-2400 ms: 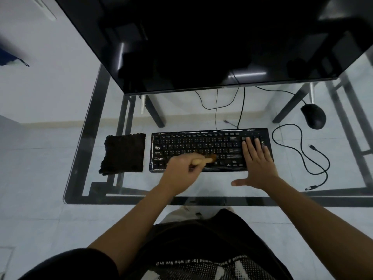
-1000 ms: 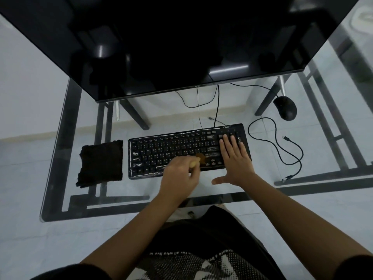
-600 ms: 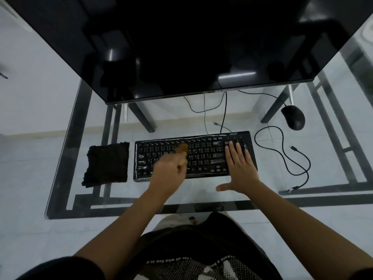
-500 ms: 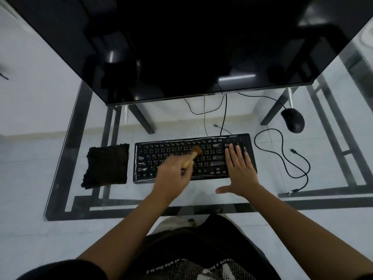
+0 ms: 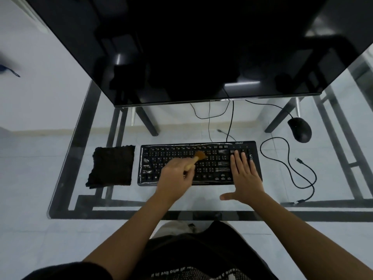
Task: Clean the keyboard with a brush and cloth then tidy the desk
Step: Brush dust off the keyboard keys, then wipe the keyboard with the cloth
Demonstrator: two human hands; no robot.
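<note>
We see dim, cool light, lamp glare on the monitor (image 5: 201, 47), wide-angle bending at our edges, brush (image 5: 198, 156) slightly blurred.

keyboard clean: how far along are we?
Nothing looks finished yet. In hand: left hand grips the brush, bristles on the keyboard, middle rows; right hand lies flat on its right end. Left: wiping, since the cloth lies beside the keyboard unheld, then tidying.
</note>
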